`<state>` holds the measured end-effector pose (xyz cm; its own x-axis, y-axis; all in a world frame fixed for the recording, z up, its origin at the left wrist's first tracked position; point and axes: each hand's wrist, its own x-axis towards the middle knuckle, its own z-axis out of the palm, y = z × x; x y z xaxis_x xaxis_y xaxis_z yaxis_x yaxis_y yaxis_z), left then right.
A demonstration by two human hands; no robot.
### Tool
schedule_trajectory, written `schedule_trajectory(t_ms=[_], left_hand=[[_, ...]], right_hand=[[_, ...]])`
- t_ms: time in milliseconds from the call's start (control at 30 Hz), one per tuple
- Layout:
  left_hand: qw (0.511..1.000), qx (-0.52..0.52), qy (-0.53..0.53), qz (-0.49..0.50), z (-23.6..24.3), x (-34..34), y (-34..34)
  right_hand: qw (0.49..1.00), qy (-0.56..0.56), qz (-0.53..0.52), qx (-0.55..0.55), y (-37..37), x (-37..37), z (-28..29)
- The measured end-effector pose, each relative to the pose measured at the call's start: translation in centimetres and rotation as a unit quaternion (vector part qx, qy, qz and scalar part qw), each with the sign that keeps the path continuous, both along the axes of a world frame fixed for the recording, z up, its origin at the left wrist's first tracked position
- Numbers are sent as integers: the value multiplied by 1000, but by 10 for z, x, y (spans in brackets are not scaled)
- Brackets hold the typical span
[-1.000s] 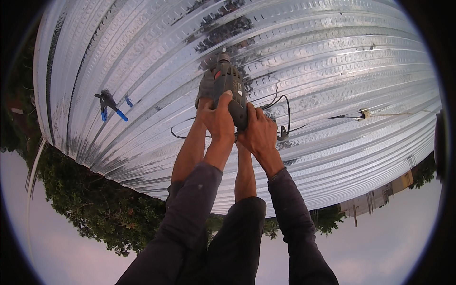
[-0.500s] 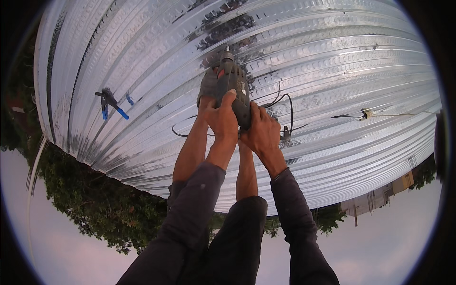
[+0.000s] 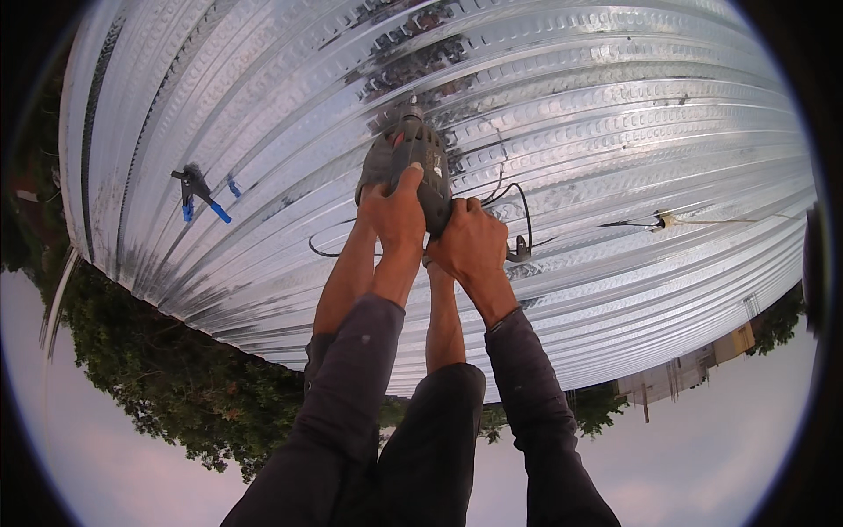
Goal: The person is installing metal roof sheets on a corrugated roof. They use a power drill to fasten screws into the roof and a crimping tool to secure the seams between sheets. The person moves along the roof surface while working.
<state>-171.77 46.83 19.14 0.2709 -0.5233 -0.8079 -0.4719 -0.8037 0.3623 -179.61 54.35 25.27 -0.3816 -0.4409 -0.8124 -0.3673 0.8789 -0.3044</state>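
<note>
Overhead, against roof sheet: corrugated metal roofing, drill nose pressed to it.
Left hand: clenched around drill body.
Right hand: clasping drill's lower rear.
Cord: loops just right.
Clamp: blue-handled, well apart.

Looking up, I grip a dark power drill with my left hand and right hand, its tip against the corrugated metal roof, a blue-handled clamp well left of the drill.

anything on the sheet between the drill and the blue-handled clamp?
Head view: only bare corrugated metal sheet between the drill and clamp; the thin black cable loops lower down.
</note>
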Motion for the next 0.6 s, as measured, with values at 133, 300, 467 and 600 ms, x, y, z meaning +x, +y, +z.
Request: schedule_trajectory(t_ms=[133, 300, 467, 600], left_hand=[[1000, 13, -1, 6, 9, -13, -2], [998, -7, 28, 50, 9, -13, -1], [997, 3, 19, 73, 22, -35, -1], [996, 11, 6, 91, 27, -50, -9]], right_hand=[[1000, -15, 5, 10, 1, -7, -4], [999, -25, 37, 2, -4, -16, -3], [998, -30, 58, -9, 3, -30, -6], [997, -39, 68, 16, -7, -42, -5]])
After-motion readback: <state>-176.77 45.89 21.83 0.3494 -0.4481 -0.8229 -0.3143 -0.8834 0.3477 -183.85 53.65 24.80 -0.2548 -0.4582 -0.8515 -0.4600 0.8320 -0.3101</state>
